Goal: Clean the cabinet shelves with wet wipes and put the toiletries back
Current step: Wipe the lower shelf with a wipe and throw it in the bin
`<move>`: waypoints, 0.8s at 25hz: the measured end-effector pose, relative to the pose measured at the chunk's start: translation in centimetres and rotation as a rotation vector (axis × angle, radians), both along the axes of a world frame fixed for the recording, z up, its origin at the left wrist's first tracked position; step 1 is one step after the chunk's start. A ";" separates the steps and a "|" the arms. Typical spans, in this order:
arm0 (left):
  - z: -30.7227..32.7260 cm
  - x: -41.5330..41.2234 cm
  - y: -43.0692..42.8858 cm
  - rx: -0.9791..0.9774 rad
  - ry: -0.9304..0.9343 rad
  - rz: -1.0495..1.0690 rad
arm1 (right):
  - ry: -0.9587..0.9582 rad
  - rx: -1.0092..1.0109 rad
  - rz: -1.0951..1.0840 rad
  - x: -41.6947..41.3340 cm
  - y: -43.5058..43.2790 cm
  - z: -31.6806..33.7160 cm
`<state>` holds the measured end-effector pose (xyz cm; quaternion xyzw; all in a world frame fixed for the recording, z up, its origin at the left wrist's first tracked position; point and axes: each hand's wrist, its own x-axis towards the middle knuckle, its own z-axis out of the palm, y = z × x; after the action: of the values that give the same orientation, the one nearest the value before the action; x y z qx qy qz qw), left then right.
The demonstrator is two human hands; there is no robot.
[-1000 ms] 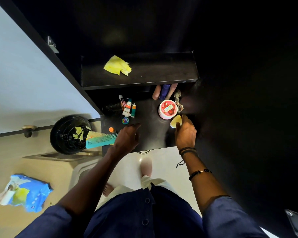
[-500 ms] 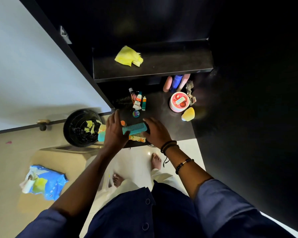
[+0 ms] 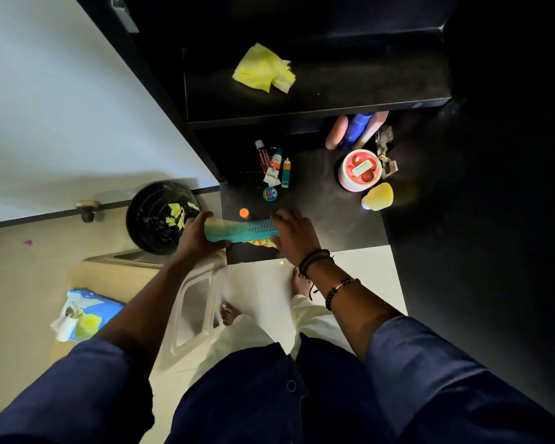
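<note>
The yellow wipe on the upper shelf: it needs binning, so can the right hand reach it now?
Probably, once freed: the right hand holds the teal comb, but the yellow wipe lies alone on the open upper shelf, nothing in front.

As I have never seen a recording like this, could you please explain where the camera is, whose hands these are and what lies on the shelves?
No machine here: a person wears one wide-angle camera on the head, looking down at their own hands. The left hand grips one end of a teal comb; the right hand rests on the other end, grip unclear. The lower shelf holds small tubes and a round pink jar. A crumpled yellow wipe lies on the upper shelf. A black bin stands at the left.
</note>
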<state>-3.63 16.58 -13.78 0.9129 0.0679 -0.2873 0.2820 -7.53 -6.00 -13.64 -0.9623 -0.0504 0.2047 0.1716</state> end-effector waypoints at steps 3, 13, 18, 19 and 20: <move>0.8 -1.0 -0.2 -0.088 -0.060 0.122 | 0.010 0.000 -0.015 -1.1 -0.3 -0.1; 4.8 -4.2 -1.2 -0.678 0.144 0.388 | 0.152 0.295 -0.013 -2.2 -3.6 1.5; 7.0 -4.0 -3.9 -0.604 -0.020 0.322 | 0.079 0.451 -0.191 -4.5 -6.4 2.0; 7.0 -3.9 -4.3 -0.539 -0.105 0.301 | 0.054 0.501 -0.271 -5.1 -7.3 1.9; 7.0 -3.7 -4.8 -0.466 -0.194 0.281 | 0.034 0.527 -0.360 -5.6 -8.1 1.8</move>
<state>-7.33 11.76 -6.76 0.8284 0.0986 -0.1647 0.5263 -13.16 -14.09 -11.88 -0.8746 0.0725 0.1672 0.4492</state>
